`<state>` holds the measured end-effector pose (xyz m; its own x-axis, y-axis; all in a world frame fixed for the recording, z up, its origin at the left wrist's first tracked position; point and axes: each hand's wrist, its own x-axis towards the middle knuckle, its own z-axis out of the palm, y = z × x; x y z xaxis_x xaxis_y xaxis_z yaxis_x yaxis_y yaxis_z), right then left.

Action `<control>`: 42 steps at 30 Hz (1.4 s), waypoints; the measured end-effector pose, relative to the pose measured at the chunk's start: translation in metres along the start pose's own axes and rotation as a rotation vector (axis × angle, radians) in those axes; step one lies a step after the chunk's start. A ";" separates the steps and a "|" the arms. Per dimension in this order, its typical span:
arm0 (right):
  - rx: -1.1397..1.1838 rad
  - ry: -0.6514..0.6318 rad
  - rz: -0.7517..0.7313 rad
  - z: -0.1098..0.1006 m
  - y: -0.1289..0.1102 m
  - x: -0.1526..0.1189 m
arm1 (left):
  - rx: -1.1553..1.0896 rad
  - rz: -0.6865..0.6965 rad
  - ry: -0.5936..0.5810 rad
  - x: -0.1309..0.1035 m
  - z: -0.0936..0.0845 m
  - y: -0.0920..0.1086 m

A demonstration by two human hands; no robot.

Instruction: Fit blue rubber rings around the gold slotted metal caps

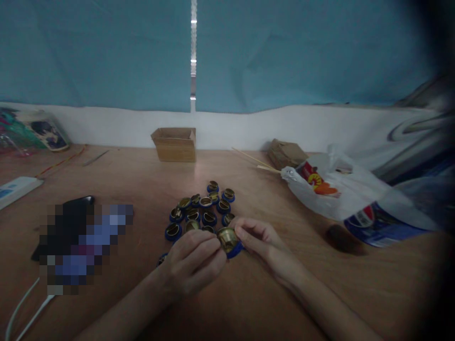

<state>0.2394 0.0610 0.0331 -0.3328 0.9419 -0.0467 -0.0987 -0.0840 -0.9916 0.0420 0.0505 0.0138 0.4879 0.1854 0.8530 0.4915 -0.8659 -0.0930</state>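
Just below the centre of the frame, the fingers of my right hand [261,242] clamp the right edge of a gold-and-blue cap [228,239]; those of my left hand [195,260] bunch at its left edge, their grip on it hidden from me. Similar caps [209,218] cluster behind on the tabletop [135,175]. Upper centre: a cardboard box [176,152].

gold piece [192,225] — partly behind left hand [194,260]; power strip [19,191] — cut off
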 end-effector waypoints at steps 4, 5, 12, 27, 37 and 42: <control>-0.014 0.014 0.001 -0.001 0.001 0.002 | -0.031 -0.011 0.004 -0.006 0.007 0.000; -0.019 0.019 0.001 -0.001 0.002 0.002 | -0.038 -0.041 0.007 -0.007 0.009 0.000; -0.179 0.201 -0.117 0.001 0.005 0.005 | -0.156 -0.420 0.023 -0.002 0.017 0.003; -0.494 0.445 -0.290 -0.014 0.011 0.010 | -0.531 -0.869 -0.306 0.016 0.002 -0.010; -0.850 0.362 -0.590 -0.007 0.005 0.002 | 0.059 -1.086 -0.601 -0.024 -0.075 -0.062; -0.910 0.242 -0.734 -0.001 0.012 0.001 | 0.227 -0.976 -0.733 -0.045 -0.071 -0.064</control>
<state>0.2385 0.0616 0.0214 -0.2798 0.7138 0.6421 0.5422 0.6694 -0.5079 -0.0626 0.0641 0.0180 0.1007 0.9858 0.1341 0.9535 -0.1341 0.2700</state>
